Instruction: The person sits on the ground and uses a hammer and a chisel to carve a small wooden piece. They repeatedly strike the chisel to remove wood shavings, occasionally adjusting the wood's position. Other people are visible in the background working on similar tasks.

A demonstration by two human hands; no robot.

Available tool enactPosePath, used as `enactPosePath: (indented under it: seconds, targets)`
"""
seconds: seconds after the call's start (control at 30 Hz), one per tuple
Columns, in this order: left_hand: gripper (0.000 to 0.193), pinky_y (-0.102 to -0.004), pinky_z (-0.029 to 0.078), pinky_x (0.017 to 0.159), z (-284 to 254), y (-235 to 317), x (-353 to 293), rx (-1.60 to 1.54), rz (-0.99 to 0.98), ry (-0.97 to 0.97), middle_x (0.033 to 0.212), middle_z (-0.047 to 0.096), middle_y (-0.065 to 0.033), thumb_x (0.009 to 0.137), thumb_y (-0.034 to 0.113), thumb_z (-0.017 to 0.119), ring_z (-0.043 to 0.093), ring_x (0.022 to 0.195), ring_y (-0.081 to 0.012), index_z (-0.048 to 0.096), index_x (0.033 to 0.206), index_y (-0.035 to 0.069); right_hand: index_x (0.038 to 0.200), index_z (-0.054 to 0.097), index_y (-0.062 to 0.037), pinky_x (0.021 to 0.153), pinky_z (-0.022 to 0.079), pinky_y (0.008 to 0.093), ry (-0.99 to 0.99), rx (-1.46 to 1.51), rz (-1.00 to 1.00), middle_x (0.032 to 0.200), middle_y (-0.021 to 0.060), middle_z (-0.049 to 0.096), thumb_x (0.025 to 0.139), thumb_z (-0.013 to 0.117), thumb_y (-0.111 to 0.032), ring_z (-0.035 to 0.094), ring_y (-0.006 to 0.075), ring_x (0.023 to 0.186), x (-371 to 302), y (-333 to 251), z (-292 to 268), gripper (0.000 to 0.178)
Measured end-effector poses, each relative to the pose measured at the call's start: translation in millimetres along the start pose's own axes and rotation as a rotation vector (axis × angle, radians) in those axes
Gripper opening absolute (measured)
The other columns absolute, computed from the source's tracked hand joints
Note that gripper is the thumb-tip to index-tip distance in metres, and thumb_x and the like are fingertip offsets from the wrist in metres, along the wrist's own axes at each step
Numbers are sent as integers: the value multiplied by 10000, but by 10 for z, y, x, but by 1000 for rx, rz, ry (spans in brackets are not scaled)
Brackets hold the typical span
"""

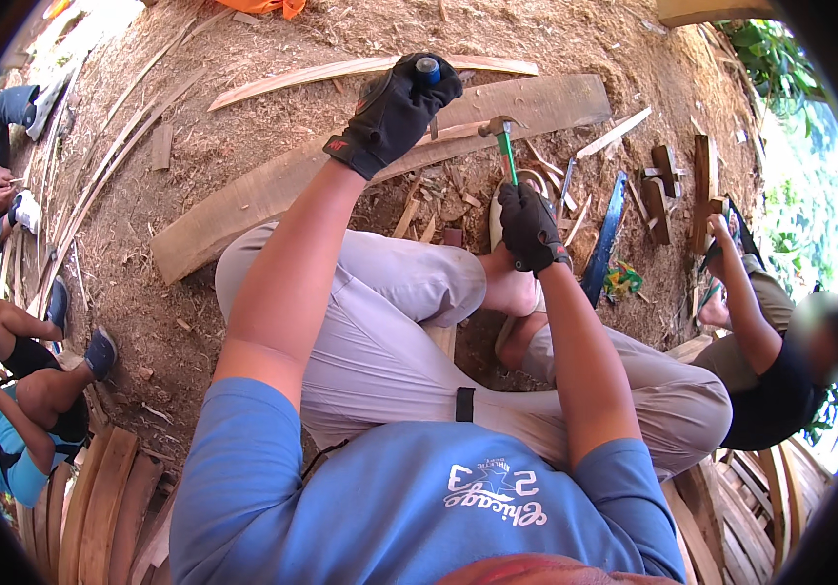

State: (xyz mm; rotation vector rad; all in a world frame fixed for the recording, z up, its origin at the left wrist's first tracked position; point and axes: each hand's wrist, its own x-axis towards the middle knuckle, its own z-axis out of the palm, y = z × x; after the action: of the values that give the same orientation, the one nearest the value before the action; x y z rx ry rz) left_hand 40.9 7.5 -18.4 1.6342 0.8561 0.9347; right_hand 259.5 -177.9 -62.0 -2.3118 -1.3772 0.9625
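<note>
In a black glove, my left hand (385,117) is closed round a chisel with a blue handle (428,68). A short length of its metal blade shows below the fist, over a long, slightly curved plank (234,210). My right hand (532,232), gloved too, grips a claw hammer (506,154) by its green handle. The hammer head is raised near the plank's right part, apart from the chisel. My bent legs lie on the near side of the plank. Whether the chisel tip touches the wood I cannot tell.
A thin curved strip (312,76) lies beyond the plank. To the right are a blue handsaw (605,237), wooden blocks (660,210) and a seated person (760,331). Two people sit at the left. Stacked boards (112,497) stand behind me; shavings cover the ground.
</note>
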Motion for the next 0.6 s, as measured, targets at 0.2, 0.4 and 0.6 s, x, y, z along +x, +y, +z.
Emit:
enactPosePath:
  seconds: [0.2, 0.4, 0.6]
  targets:
    - [202, -319, 552, 782, -84, 24, 58, 149, 49, 129, 907, 711, -58, 1054, 253, 618, 666, 846, -149, 672, 1093, 63, 959, 638, -41, 468, 470, 362, -37, 658, 299, 718, 72, 628, 1035, 578, -328, 594, 169, 515, 58, 88, -4, 303]
    - [408, -424, 544, 938, -541, 207, 52, 801, -492, -105, 1129, 744, -134, 863, 444, 795, 710, 1065, -314, 729, 1109, 125, 965, 691, -44, 463, 469, 324, 164, 533, 215, 692, 45, 633, 946, 694, -317, 602, 144, 498, 172, 76, -60, 274]
    - [456, -453, 527, 999, -459, -402, -398, 1099, -560, -544, 1226, 719, -128, 822, 447, 825, 665, 1183, -319, 736, 1189, 192, 908, 647, -71, 441, 454, 317, 139, 651, 249, 667, 33, 606, 953, 672, -299, 568, 150, 468, 268, 176, 16, 233]
